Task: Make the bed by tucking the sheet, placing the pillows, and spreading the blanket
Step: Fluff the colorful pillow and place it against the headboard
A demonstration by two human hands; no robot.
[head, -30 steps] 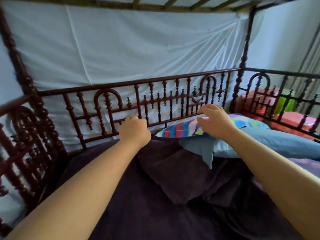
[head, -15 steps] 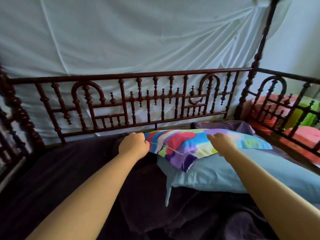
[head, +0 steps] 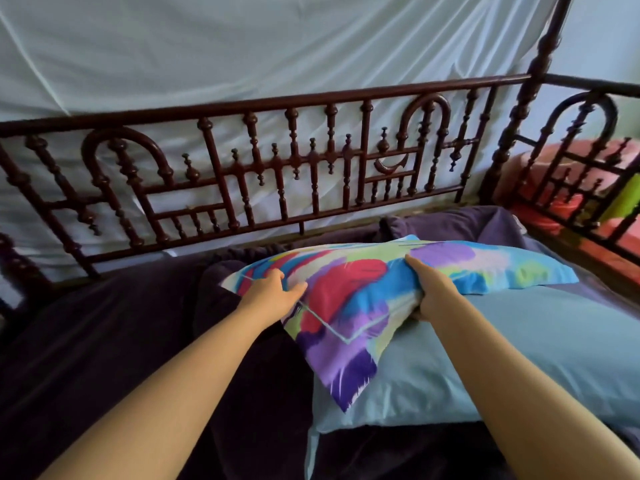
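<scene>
Pillow: a soft pillow in a multicoloured brush-stroke case (head: 349, 289) of red, blue, purple and green is held up at the head of the bed, its near corner hanging over the pale blue pillow (head: 502, 355) beneath
Left hand: the left hand (head: 273, 296) lies against the patterned pillow's left end, fingers curled loosely onto the cloth – a light hold, not a tight clench
Right hand: the right hand (head: 431, 292) is closed on the pillow's middle, thumb on top, fingers under it
Bedding: dark purple sheet (head: 104, 341) covers the mattress, rumpled near the pillows
Surround: dark carved wooden headboard rail (head: 263, 168) – a white cloth (head: 242, 46) hangs behind it
</scene>
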